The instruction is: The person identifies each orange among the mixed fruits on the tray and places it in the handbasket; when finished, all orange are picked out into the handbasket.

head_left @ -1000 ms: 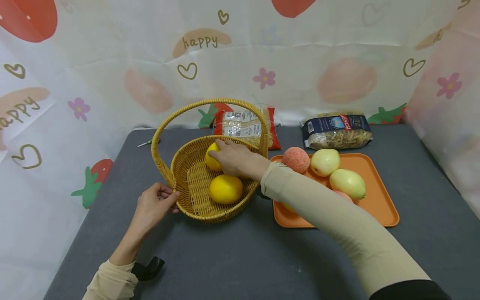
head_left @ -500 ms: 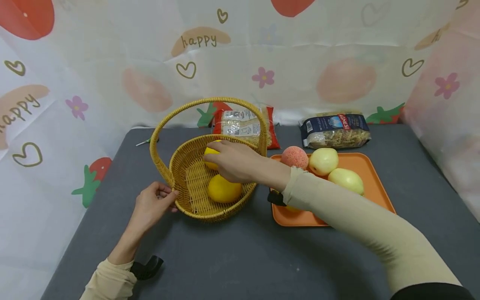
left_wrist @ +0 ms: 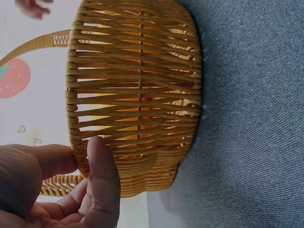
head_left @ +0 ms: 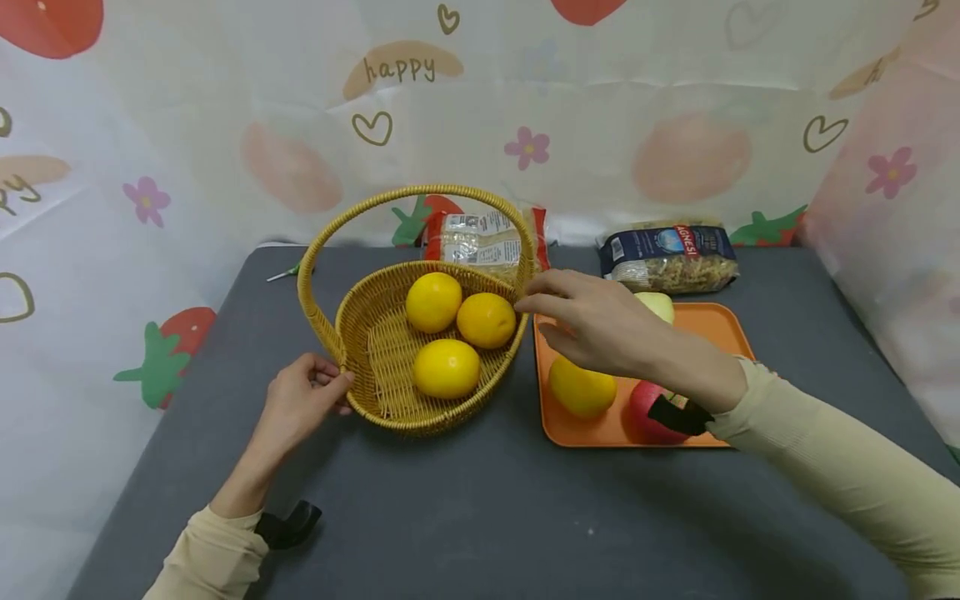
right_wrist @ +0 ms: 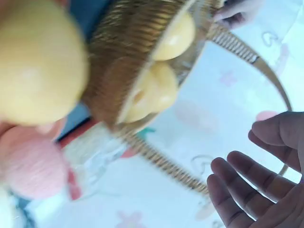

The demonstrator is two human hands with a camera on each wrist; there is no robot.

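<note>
A wicker basket (head_left: 390, 417) with a tall arched handle stands left of the middle of the table. Inside lie three round yellow citrus-like fruits: one at the back (head_left: 433, 302), one at the right (head_left: 487, 321) and one at the front (head_left: 447, 369). My left hand (head_left: 303, 400) pinches the basket's left rim; in the left wrist view, the thumb and a finger (left_wrist: 103, 185) meet across the rim. Holding nothing, my right hand (head_left: 600, 323) hovers over the left part of an orange tray (head_left: 712, 321), just right of the basket, its fingers spread in the right wrist view.
On the tray are a yellow fruit (head_left: 582, 387), a reddish-pink fruit (head_left: 649, 412) and a pale green fruit (head_left: 655, 306), partly covered by the right arm. A pink rough-skinned fruit (right_wrist: 32, 161) shows in the right wrist view. Behind lie a red-edged bag (head_left: 480, 243) and a dark blue pasta bag (head_left: 671, 257).
My right hand has let go of a yellow fruit in the basket and moved right, out over the tray. Three fruits now show in the basket. The left hand has stayed on the rim.
</note>
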